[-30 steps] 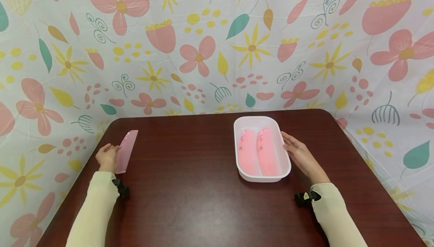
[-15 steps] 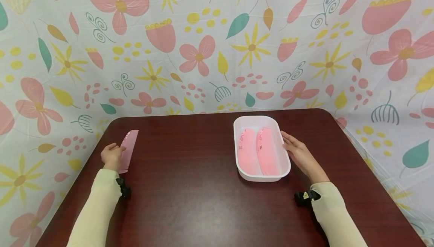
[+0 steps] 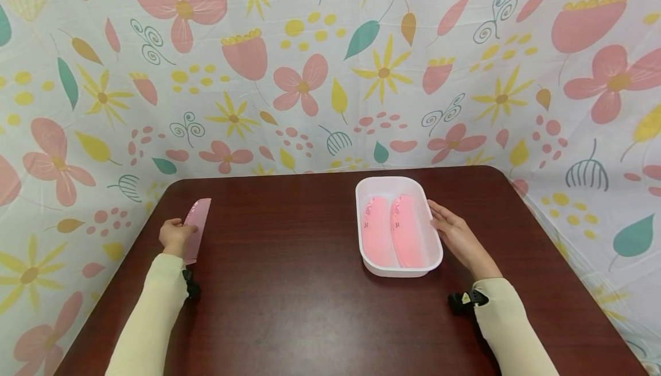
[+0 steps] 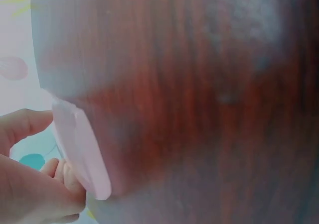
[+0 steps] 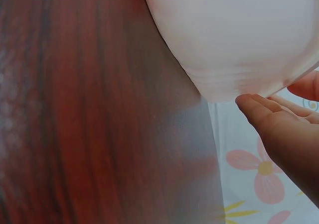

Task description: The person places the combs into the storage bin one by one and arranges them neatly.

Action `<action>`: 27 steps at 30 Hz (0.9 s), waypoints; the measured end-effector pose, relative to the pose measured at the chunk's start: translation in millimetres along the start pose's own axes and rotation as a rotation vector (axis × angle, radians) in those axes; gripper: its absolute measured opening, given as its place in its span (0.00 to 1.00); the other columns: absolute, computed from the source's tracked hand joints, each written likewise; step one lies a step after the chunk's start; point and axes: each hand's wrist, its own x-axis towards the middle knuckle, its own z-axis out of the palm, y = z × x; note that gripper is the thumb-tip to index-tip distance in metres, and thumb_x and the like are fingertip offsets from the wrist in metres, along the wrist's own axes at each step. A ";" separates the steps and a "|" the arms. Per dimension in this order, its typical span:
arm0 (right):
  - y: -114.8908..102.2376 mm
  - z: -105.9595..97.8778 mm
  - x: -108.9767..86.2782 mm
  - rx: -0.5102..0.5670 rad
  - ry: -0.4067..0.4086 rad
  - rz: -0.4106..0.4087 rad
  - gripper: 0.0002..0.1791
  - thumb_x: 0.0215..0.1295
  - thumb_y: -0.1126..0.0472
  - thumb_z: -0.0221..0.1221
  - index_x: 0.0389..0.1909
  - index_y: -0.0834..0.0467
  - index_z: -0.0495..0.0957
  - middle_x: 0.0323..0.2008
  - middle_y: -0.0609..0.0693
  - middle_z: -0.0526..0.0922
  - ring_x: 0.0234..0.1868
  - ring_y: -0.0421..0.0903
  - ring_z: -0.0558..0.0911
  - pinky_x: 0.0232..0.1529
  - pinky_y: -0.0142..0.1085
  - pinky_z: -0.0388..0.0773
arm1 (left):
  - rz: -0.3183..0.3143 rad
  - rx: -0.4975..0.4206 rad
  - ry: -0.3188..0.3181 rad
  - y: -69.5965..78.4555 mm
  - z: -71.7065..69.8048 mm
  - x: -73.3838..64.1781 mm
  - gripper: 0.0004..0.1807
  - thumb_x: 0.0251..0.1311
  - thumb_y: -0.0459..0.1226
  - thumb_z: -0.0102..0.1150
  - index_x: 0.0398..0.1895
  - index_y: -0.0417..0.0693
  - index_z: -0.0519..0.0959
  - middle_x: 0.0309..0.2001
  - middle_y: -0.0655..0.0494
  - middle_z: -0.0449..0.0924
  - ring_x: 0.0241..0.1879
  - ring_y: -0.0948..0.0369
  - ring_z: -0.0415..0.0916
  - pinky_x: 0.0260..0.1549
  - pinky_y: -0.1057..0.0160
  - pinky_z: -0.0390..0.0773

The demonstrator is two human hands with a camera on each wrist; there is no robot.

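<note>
At the table's left side my left hand (image 3: pixel 174 237) grips a pink comb (image 3: pixel 198 229), which stands tilted with its long edge along the tabletop. In the left wrist view the thumb touches the comb's (image 4: pixel 82 152) upper end while the other fingers curl at its lower side. On the right, a white plastic tray (image 3: pixel 400 272) holds two more pink combs (image 3: pixel 377 232) lying side by side. My right hand (image 3: pixel 459 241) rests its fairly straight fingers against the tray's right side. In the right wrist view the fingertips (image 5: pixel 244 100) meet its outer wall.
Underneath is a dark reddish-brown table (image 3: pixel 289 284) with rounded far corners. A white cloth (image 3: pixel 310 106) with flower and leaf prints hangs behind it and along both sides. Each wrist wears a black camera mount, such as the one on the right wrist (image 3: pixel 467 300).
My left hand has shifted a little to the right, its fingers now further over the comb, whose near end has also moved slightly right. The right hand and the tray have stayed in place.
</note>
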 end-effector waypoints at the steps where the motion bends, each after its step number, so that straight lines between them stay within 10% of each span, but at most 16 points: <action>1: 0.0 0.0 0.1 -0.002 0.000 0.000 0.31 0.76 0.63 0.41 0.74 0.66 0.42 0.74 0.65 0.46 0.73 0.59 0.47 0.59 0.23 0.65 | 0.004 0.018 -0.007 0.5 0.2 0.5 0.33 0.57 0.29 0.58 0.66 0.28 0.60 0.63 0.29 0.62 0.61 0.40 0.63 0.62 0.46 0.66; 10: 1.2 0.3 1.5 -0.007 0.006 0.003 0.30 0.76 0.65 0.40 0.74 0.67 0.43 0.73 0.66 0.46 0.73 0.60 0.48 0.56 0.20 0.65 | 0.017 0.142 -0.062 10.5 1.8 -3.0 0.36 0.55 0.28 0.56 0.68 0.30 0.56 0.66 0.27 0.54 0.67 0.35 0.47 0.64 0.41 0.59; 27: 1.6 -1.2 0.2 -0.013 0.012 0.003 0.31 0.77 0.63 0.41 0.74 0.66 0.43 0.74 0.65 0.46 0.73 0.59 0.48 0.55 0.18 0.65 | 0.043 0.383 -0.058 15.7 6.5 -6.5 0.26 0.56 0.36 0.49 0.52 0.21 0.69 0.57 0.21 0.62 0.59 0.30 0.57 0.59 0.40 0.61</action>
